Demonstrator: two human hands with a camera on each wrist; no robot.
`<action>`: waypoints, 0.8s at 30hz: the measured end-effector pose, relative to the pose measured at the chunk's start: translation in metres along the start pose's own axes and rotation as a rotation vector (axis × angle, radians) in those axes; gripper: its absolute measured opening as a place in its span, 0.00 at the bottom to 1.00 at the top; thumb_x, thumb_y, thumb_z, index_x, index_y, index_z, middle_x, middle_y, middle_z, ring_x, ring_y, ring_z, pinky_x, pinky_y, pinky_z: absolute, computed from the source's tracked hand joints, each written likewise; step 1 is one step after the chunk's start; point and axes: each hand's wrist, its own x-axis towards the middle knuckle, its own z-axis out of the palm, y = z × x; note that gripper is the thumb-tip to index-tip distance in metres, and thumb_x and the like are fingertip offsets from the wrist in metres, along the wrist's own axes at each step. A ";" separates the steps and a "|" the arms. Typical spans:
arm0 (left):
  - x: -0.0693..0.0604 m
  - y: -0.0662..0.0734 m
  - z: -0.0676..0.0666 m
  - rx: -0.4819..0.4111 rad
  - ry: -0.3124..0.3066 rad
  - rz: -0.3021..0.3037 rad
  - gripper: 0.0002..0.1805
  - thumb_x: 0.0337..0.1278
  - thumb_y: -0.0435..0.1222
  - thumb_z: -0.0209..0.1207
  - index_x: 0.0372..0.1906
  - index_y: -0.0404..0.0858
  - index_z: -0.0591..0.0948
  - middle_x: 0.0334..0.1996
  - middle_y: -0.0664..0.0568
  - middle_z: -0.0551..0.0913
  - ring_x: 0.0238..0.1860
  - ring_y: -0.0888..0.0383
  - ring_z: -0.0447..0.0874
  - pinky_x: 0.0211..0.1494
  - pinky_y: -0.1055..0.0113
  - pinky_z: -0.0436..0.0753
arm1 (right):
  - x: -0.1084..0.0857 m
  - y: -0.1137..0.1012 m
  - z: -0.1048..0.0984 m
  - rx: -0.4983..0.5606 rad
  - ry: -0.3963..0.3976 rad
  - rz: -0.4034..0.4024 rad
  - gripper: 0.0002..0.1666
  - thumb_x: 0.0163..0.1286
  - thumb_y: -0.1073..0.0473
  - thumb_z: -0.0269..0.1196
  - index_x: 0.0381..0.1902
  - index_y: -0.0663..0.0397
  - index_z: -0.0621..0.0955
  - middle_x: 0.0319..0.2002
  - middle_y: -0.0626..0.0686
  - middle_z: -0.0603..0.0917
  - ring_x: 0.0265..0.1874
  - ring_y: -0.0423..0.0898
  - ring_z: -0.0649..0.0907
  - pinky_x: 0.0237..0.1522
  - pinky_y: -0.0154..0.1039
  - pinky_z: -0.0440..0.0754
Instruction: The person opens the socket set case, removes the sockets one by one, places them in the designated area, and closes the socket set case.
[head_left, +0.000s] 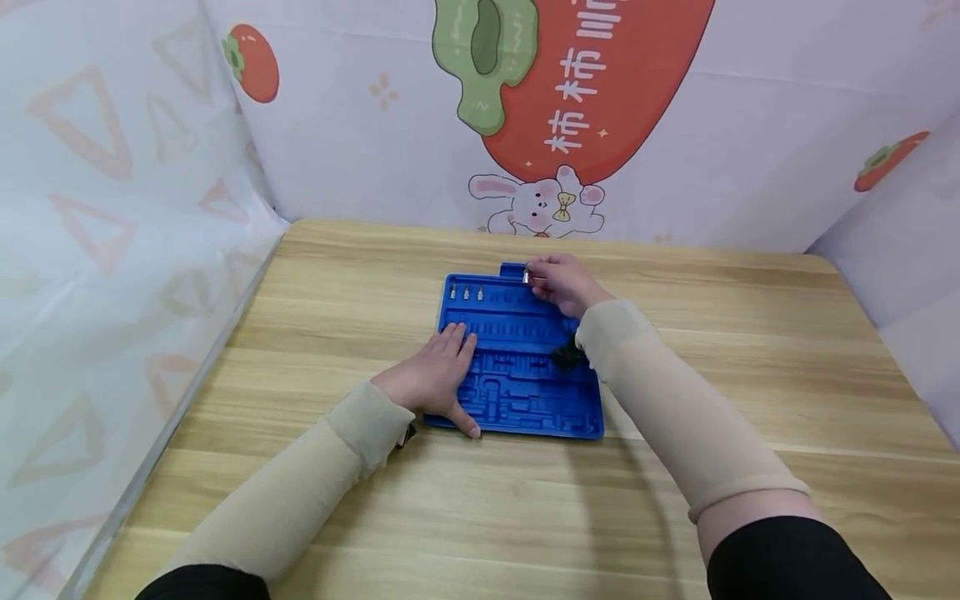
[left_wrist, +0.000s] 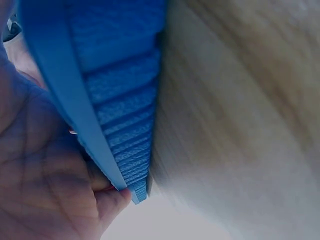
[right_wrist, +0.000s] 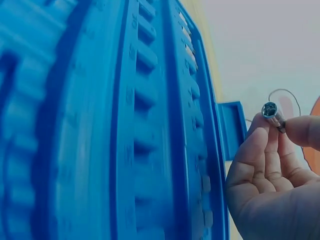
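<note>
A blue plastic socket-set tray [head_left: 525, 344] with moulded slots lies on the table. Three small silver sockets [head_left: 467, 292] sit in slots of its far row, at the left. My left hand [head_left: 435, 371] rests with spread fingers over the tray's left edge; in the left wrist view, the palm [left_wrist: 45, 170] is beside the tray's side wall. Above the tray's far edge, near its latch tab [right_wrist: 231, 127], my right hand [head_left: 564, 283] pinches a small shiny socket [right_wrist: 271, 113] between thumb and fingers. The socket's hollow end shows in the right wrist view.
The tray stands on a light wood table [head_left: 337, 283]. Behind the table rises a white printed cloth [head_left: 337, 150] with fruit and rabbit pictures, and another cloth hangs along the left side. A dark wrist device [head_left: 567, 354] hangs under the right wrist, over the tray.
</note>
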 end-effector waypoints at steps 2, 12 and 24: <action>0.000 0.000 0.001 -0.001 -0.004 0.000 0.79 0.39 0.71 0.73 0.83 0.30 0.43 0.82 0.34 0.37 0.82 0.39 0.30 0.81 0.49 0.40 | -0.001 0.001 -0.004 -0.006 -0.003 0.005 0.05 0.82 0.60 0.56 0.47 0.57 0.76 0.42 0.52 0.79 0.36 0.43 0.78 0.38 0.29 0.80; 0.001 -0.002 0.005 -0.008 -0.001 0.007 0.79 0.39 0.70 0.73 0.83 0.30 0.43 0.82 0.34 0.36 0.82 0.39 0.29 0.81 0.49 0.40 | -0.006 0.005 -0.029 0.026 -0.017 0.007 0.10 0.83 0.60 0.54 0.54 0.61 0.76 0.44 0.51 0.80 0.39 0.43 0.78 0.42 0.30 0.81; 0.001 -0.002 0.002 0.009 -0.001 0.019 0.79 0.38 0.70 0.73 0.82 0.30 0.43 0.82 0.34 0.36 0.82 0.39 0.30 0.81 0.49 0.40 | -0.017 0.005 -0.071 0.061 -0.034 0.010 0.06 0.82 0.59 0.55 0.49 0.56 0.76 0.41 0.48 0.80 0.38 0.42 0.78 0.41 0.31 0.80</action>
